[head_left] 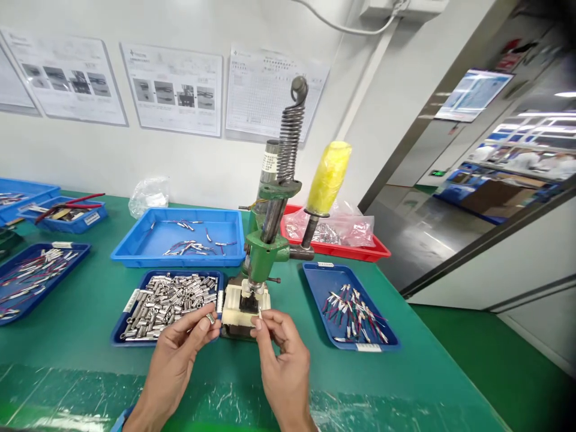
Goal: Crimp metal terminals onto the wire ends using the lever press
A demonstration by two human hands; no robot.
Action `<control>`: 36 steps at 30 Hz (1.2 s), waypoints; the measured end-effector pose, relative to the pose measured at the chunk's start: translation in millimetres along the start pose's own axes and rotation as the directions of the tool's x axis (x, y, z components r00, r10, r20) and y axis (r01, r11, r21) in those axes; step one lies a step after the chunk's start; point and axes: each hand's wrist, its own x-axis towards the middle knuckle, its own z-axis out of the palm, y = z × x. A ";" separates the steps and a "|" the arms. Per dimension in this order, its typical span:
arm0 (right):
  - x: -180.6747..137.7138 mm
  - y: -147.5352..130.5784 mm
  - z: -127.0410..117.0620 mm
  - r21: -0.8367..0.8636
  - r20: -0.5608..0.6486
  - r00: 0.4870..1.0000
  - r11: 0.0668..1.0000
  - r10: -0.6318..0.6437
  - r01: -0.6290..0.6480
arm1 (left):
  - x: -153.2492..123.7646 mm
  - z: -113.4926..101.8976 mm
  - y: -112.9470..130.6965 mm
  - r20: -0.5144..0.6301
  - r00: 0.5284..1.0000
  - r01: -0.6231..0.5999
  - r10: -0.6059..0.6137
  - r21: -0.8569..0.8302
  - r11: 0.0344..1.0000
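Note:
My left hand (180,351) is closed, pinching a short shiny metal sleeve (210,318) between thumb and fingertips. Between the thumb and index finger of my right hand (284,360) is a small, thin white piece (260,314), too small to identify. Both hands are just in front of the green hand press (265,258), near its pale base block (232,305). Beside my left hand, a dark blue tray (117,337) holds many loose metal sleeves (175,300).
A blue tray (330,330) of wired parts lies right of the press. Behind are a larger blue bin (135,243) with a few wires and a red tray (375,249) with plastic bags. The press's yellow-wrapped lever (330,177) stands up; more trays sit at left.

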 end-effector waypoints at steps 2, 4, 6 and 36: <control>4.3 0.2 5.8 0.005 -0.048 0.999 1.000 -0.014 0.014 | 0.6 1.5 2.0 -0.002 1.000 -0.011 0.011 0.021 1.000; 8.6 -1.4 10.8 -0.023 -0.078 0.995 0.998 -0.067 0.065 | 2.0 2.4 2.5 0.003 1.000 -0.015 0.015 0.024 1.000; 13.0 -3.0 15.3 -0.067 -0.095 0.987 0.990 -0.131 0.125 | 3.9 2.0 1.2 0.012 1.000 -0.023 0.022 0.030 0.999; 34.1 12.3 24.9 -0.096 -0.013 0.986 0.981 0.167 -0.167 | 66.6 52.7 0.8 0.445 0.851 -0.473 0.279 0.417 0.776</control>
